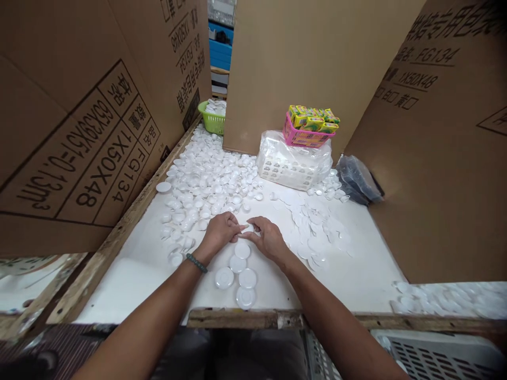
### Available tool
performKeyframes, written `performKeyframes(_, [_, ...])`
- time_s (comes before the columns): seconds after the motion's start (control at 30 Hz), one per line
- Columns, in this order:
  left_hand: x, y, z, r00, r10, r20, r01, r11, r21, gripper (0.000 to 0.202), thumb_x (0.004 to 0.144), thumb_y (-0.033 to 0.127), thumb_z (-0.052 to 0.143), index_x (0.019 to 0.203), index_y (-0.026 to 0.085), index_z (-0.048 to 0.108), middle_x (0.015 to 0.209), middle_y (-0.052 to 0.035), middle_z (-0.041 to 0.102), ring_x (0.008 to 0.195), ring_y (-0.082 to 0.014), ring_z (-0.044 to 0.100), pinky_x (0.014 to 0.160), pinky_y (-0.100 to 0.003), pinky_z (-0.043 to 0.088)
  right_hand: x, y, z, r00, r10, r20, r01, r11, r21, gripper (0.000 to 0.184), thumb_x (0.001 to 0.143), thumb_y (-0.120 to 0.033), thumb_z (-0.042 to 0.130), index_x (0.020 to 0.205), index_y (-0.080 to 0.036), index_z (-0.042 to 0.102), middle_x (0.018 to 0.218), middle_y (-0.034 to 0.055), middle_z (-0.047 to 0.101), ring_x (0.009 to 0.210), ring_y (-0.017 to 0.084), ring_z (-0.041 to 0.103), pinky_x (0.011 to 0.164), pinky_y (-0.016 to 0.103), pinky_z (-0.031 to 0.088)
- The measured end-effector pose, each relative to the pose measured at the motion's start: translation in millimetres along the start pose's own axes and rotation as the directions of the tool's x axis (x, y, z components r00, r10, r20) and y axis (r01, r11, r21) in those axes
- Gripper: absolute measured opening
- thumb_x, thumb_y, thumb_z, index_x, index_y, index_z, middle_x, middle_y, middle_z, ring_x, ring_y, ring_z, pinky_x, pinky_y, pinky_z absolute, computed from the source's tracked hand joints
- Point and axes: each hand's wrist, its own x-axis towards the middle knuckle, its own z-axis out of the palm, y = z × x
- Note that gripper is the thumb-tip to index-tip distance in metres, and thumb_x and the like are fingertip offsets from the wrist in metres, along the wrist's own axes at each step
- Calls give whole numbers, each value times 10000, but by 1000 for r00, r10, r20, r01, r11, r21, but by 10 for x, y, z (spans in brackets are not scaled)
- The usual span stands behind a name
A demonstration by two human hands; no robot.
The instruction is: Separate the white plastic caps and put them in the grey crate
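A small round white disc is pinched between both hands above the white tabletop. My left hand, a dark beaded bracelet on its wrist, has its fingertips closed at the disc's left side. From the right, my right hand grips the same disc between thumb and fingers. Just below them, several small white saucers lie flat near the front edge, some overlapping. Beyond my left hand spreads a heap of small white cup-like pieces. Thin flat white discs are scattered beyond my right hand.
Tall cardboard sheets wall the table at left, back and right. A pink basket of yellow-green boxes sits on a plastic-wrapped pack. A green basket stands at the back left, a dark plastic bag at right.
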Motion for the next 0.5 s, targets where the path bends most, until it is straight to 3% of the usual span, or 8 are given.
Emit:
performKeyframes(0.13, [-221,112,-111,989,132,63,-141,977,158,480,648,475,661,1003,165,571,713,-16,634,573,-145,582,541,-240,424,-62,-101,-174,980,177,93,-179,984,15,298,716,-405,649,907,-179,614,662,-20,565,591,116,507,542,227,378])
performKeyframes(0.23, [-463,211,-269,945,193,264,-280,896,345,795,517,495,745,1222,228,491,992,-51,616,781,-193,594,647,-250,429,-225,-158,-424,943,244,226,-236,970,-58,266,680,-355,664,875,-179,616,646,-18,568,589,126,511,520,227,357])
performKeyframes(0.33, [-680,273,-371,862,182,474,-414,791,450,928,411,446,798,1265,295,468,1124,-50,547,904,-237,564,701,-247,416,-504,-227,-634,901,245,358,-230,970,-84,259,696,-291,644,932,-187,616,743,11,605,633,143,534,545,242,383])
performKeyframes(0.4, [-780,279,-363,850,144,507,-429,748,506,872,439,378,786,1252,309,480,1117,-51,528,834,-224,568,660,-242,409,-706,-306,-684,888,211,408,-209,977,-50,393,698,-308,657,1070,-198,590,888,42,617,704,158,556,597,260,420])
performKeyframes(0.5, [-860,258,-255,877,117,466,-396,726,563,786,490,293,742,1234,303,488,1044,-52,527,705,-186,558,617,-252,404,-940,-460,-600,907,139,398,-154,988,5,697,650,-410,717,1272,-223,466,1077,79,555,848,196,562,705,293,451])
